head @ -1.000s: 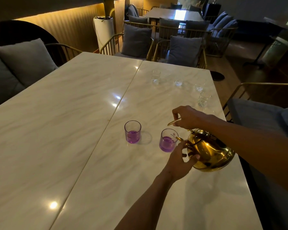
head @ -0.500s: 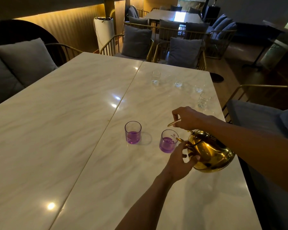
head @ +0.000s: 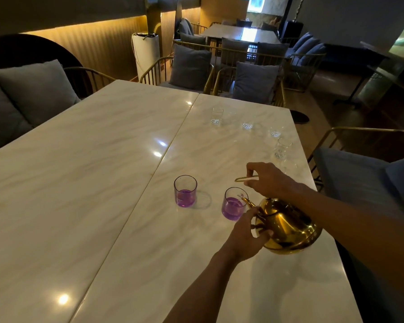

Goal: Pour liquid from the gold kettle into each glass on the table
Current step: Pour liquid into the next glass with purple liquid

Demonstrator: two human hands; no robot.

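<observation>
The gold kettle (head: 289,227) is tilted to the left above the marble table (head: 103,183), its spout over the rim of the right purple glass (head: 233,207). My right hand (head: 268,180) grips the kettle's thin gold handle from above. My left hand (head: 247,234) presses against the kettle's front near the lid. The right purple glass holds purple liquid to about half. A second purple glass (head: 185,194), partly filled, stands to its left. Several clear glasses stand farther back, among them a clear tall glass (head: 217,116) and a clear glass near the right edge (head: 281,149).
Two marble tabletops meet at a seam (head: 163,159) running from near left to far middle. Grey-cushioned gold-frame chairs (head: 189,66) stand at the far end and one gold-frame chair (head: 359,164) at the right edge. A grey sofa (head: 21,94) lines the left side.
The kettle and both hands have held nearly the same place over the right purple glass. The view has shifted slightly; the tilt looks unchanged.
</observation>
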